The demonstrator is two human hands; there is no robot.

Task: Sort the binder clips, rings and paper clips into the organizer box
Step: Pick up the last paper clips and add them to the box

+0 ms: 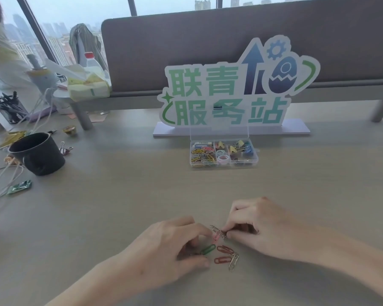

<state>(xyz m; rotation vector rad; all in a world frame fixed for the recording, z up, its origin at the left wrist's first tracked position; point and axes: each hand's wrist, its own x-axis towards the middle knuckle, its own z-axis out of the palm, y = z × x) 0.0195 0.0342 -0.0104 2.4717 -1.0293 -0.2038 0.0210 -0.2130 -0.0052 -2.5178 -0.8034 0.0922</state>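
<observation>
Left hand [175,244]: green wire paper clip [208,249] pinched. Right hand [254,226]: silver clips [217,230] pinched, probably gathered for the clear plastic organizer box [223,165].

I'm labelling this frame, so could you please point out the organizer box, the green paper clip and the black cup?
organizer box [255,162]: head view, front right rim.
green paper clip [208,249]: head view, middle loop.
black cup [45,161]: head view, outer wall.

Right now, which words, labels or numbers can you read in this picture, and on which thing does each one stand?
"联青" on the upper row of the standing sign behind the organizer box.
"服务站" on the lower row of the same sign.
White label inside the organizer box: printed marks, too small to read.
Green packet near the black cup: print too blurred to read.
</observation>
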